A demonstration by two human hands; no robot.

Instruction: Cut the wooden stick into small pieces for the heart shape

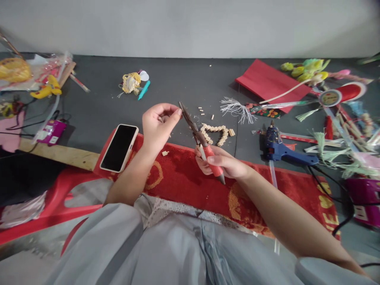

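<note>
My right hand [224, 162] is closed around red-handled pruning shears [214, 162], whose dark blades point up and left. At the blade tips, my left hand [160, 124] has thumb and forefinger pinched together. Whatever is between those fingers is too small to make out. Just beyond my right hand lies a heart-shaped outline of short pale wooden pieces [214, 128], with a gap at its lower end. Several loose cut bits [202, 111] are scattered above it. Another pale piece [165, 153] lies on the red towel [181, 166] between my forearms.
A phone [119, 147] rests left of my left forearm. On the right are a blue glue gun [279, 148] with its cable, red paper [270, 85], a red ribbon spool [341, 95] and white tassel threads [237, 110]. Further left are a teal pen [144, 90] and a yellow glue gun [49, 88].
</note>
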